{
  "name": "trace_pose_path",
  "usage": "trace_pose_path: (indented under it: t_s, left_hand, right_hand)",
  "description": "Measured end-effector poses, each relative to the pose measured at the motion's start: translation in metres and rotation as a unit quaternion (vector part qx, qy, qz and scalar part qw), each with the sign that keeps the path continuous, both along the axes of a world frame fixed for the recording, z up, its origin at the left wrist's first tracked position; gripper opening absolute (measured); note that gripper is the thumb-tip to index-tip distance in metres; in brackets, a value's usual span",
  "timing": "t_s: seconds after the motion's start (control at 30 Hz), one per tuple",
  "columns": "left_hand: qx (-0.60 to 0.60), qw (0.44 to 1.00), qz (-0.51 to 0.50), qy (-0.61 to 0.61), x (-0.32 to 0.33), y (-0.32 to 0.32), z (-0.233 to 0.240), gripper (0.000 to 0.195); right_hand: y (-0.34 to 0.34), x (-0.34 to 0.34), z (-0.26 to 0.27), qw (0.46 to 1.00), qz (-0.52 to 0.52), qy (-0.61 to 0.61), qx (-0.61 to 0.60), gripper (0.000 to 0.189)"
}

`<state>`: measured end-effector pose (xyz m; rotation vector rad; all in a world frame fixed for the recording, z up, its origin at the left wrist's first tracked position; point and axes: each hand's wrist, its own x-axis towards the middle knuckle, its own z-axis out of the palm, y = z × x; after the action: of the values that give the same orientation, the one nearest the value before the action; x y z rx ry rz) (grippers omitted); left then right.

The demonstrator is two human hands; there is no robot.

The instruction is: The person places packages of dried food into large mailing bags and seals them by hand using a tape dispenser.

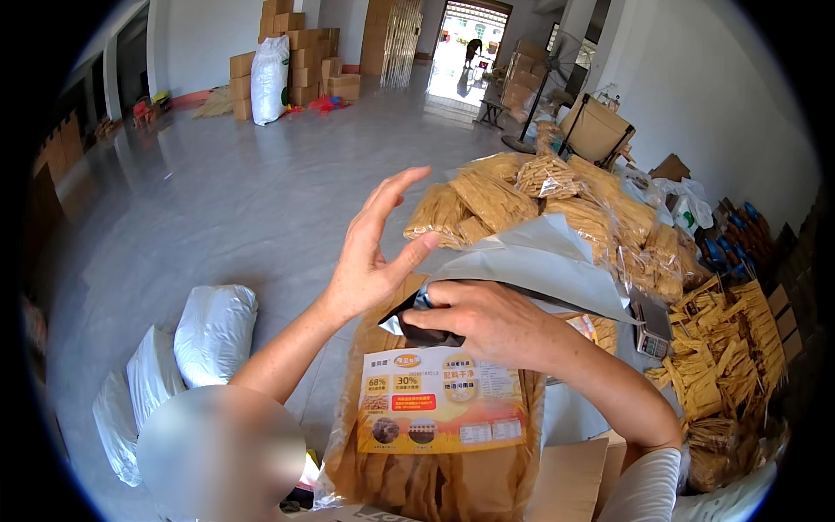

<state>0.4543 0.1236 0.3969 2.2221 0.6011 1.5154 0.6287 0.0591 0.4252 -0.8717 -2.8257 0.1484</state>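
My right hand [483, 320] grips the opening of a silver-grey plastic mailing bag [535, 254], whose dark inner side shows at the mouth; some of its fingers are hidden inside. To the left of it, my left hand [375, 241] is raised with the fingers apart and holds nothing. Below both hands lies a clear plastic package of dried yellow-brown sticks [417, 483], which look like dried tofu skin. A printed label [443, 404] covers its upper part. The edge of a cardboard box [567, 476] is beside the package.
Packed bags of the sticks [502, 196] are heaped ahead. A digital scale [652, 326] stands at right, near loose sticks [724, 352]. White sacks [215, 333] lie on the floor at left. A pedestal fan [538, 104], stacked cartons [306, 59] and a distant person [473, 51] are farther back.
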Motion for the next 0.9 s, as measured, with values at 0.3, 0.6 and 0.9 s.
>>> trace_pose_path:
  t_s: [0.3, 0.6, 0.9]
  left_hand:
    - [0.01, 0.932, -0.19, 0.307, 0.094, -0.019, -0.011, 0.069]
    - [-0.098, 0.935, -0.143, 0.309, 0.108, 0.006, -0.031, 0.032]
    - [0.077, 0.888, -0.231, 0.389, 0.162, 0.021, -0.041, 0.037]
  right_hand:
    - [-0.035, -0.041, -0.055, 0.981, 0.18, -0.017, -0.064, 0.009]
    - [-0.054, -0.036, -0.068, 0.98, 0.199, 0.004, -0.002, 0.01]
    - [-0.057, -0.033, -0.08, 0.972, 0.218, 0.087, 0.009, 0.028]
